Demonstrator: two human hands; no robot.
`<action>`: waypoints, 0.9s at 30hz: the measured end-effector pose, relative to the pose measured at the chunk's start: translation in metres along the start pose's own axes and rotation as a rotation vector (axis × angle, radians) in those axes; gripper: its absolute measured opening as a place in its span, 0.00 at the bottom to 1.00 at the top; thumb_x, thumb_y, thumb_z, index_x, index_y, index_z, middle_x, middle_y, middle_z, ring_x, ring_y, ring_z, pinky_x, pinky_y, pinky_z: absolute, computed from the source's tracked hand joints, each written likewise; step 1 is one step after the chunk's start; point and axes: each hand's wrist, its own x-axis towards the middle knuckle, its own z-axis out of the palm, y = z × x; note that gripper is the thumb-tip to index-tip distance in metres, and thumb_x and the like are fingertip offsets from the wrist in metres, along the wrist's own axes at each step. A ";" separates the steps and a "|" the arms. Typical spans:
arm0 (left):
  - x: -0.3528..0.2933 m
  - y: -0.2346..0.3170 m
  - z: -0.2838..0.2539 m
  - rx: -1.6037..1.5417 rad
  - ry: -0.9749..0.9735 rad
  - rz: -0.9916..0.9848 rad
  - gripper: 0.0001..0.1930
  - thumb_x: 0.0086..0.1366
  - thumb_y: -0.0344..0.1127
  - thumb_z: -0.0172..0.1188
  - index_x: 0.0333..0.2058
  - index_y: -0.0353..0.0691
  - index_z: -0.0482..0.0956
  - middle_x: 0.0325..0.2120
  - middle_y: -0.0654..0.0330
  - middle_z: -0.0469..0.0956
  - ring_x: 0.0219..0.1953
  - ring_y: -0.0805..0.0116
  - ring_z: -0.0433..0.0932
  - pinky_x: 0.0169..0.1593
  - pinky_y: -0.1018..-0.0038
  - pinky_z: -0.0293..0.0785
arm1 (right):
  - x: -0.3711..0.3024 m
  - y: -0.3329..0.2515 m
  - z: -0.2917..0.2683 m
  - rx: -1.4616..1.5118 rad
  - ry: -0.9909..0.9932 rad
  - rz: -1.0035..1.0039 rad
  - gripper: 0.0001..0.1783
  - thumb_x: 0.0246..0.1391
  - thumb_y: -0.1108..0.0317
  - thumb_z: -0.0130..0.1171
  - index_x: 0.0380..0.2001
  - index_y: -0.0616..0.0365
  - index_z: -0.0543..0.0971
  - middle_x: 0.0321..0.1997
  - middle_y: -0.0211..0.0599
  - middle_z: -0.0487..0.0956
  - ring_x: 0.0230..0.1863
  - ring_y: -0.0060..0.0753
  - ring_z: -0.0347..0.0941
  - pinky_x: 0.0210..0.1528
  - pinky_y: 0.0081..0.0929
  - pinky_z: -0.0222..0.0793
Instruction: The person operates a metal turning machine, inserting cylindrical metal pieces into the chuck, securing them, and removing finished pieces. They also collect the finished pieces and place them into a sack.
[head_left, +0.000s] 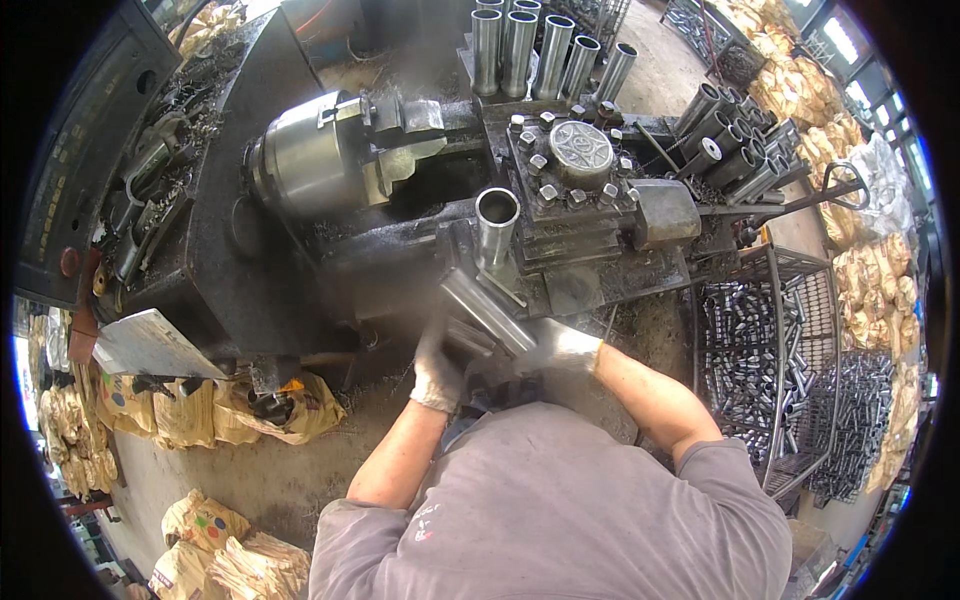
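"Where are the hands?"
"Left hand [437, 374], blurred, grip unclear; a tilted steel tube [488, 312] between; right hand [562, 347] clasping its near end."
"Advice?"
"I'd support the far end too, keeping it clear of the tool post [577, 168], far right."

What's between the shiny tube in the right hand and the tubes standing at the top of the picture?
Between the held tube and the standing tubes, the head view shows another upright tube and a bolted block with a round cap.
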 end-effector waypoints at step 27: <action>0.080 0.094 -0.034 -0.090 -0.273 0.256 0.32 0.76 0.62 0.57 0.62 0.38 0.77 0.52 0.52 0.84 0.53 0.50 0.84 0.59 0.53 0.82 | 0.083 0.010 0.028 -0.888 0.525 -0.230 0.16 0.54 0.60 0.68 0.43 0.57 0.82 0.30 0.51 0.84 0.32 0.53 0.86 0.32 0.50 0.82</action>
